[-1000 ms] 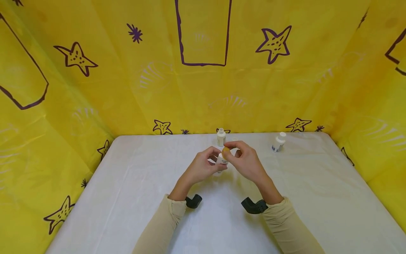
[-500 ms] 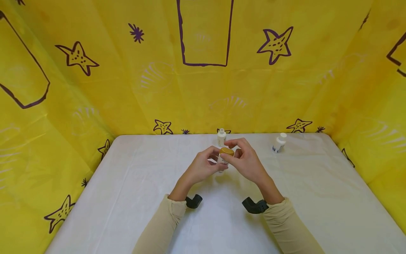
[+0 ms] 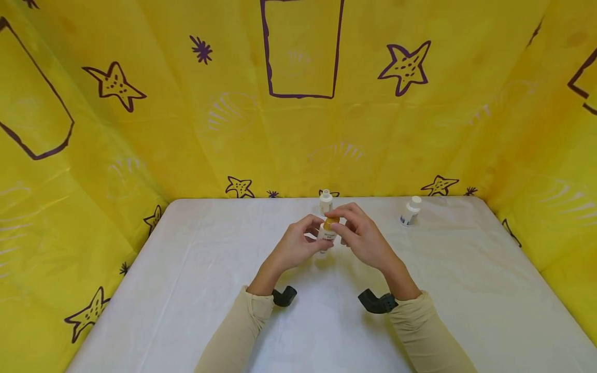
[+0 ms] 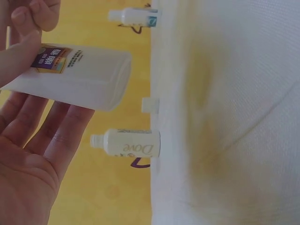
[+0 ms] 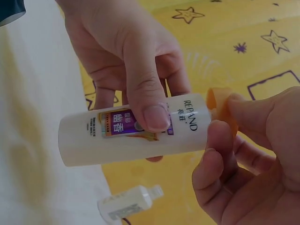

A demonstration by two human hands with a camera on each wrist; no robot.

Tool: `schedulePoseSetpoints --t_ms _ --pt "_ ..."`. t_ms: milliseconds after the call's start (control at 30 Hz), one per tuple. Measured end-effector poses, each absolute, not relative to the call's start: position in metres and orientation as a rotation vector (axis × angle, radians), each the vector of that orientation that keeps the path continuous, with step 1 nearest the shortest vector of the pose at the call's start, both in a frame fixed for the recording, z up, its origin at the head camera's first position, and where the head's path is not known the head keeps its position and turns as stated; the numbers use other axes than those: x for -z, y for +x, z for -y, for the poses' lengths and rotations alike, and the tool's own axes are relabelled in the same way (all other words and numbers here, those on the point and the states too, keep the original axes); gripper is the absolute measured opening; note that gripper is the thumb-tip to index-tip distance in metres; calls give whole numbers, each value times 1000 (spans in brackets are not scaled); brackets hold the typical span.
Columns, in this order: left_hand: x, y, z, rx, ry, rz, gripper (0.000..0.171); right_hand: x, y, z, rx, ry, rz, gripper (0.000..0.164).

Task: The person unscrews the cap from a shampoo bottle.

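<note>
A white shampoo bottle (image 5: 79,140) with a purple and gold label is held above the table by my left hand (image 3: 298,241), its thumb on the front and fingers behind. Between the thumb and fingers of my right hand (image 3: 366,241) is an orange-gold cap (image 5: 220,101) at the bottle's mouth. A bit of pale neck shows beside the cap in the right wrist view, and the cap sits slightly askew there. Whether its thread is engaged cannot be told.
Behind the hands a small white Dove bottle (image 4: 133,143) stands uncapped, with a white cap (image 4: 150,105) on the table near it. Another white bottle (image 3: 410,212) stands at the back right. A yellow patterned cloth (image 3: 289,129) rises behind the white table (image 3: 196,290).
My right hand's fingers have shifted and turned around the cap, covering part of its top. The left hand keeps its hold on the bottle, almost still.
</note>
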State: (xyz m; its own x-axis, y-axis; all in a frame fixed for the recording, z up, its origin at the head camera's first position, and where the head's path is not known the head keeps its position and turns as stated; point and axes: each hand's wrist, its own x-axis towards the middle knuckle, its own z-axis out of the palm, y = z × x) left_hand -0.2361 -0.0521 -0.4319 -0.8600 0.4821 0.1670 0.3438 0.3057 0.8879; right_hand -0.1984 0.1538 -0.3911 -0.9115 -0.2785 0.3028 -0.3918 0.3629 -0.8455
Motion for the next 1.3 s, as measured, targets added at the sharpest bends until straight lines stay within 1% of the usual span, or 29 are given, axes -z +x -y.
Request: schedulePoseSetpoints --t_ms 100,233,400,667,933,1033,1133,1233,1300 --pt "432 -236 52 -1611 753 -2429 40 389 -198 -154 -1600 608 2515 32" --pt "433 -236 51 -1656 762 -2410 39 388 -197 -153 -1601 490 2515 38" --pt "434 -234 50 -1665 806 -2404 36 389 -196 -150 -1539 375 2549 39" --pt "433 -234 49 -1665 835 -2416 35 387 -193 -149 -1519 466 2534 35" --pt "430 -233 50 -1633 791 -2462 38 385 -192 -150 -1517 609 2490 28" --pt "431 -234 51 -1635 768 -2453 38 385 -192 -150 -1536 626 2481 30" --pt "432 -234 51 -1629 764 -2434 36 386 -192 -150 -1527 619 2484 36" --pt "433 -234 50 -1618 786 -2413 35 387 -194 -151 -1479 561 2506 41" --pt "434 -234 50 -1611 801 -2403 34 388 -195 -151 -1449 512 2533 42"
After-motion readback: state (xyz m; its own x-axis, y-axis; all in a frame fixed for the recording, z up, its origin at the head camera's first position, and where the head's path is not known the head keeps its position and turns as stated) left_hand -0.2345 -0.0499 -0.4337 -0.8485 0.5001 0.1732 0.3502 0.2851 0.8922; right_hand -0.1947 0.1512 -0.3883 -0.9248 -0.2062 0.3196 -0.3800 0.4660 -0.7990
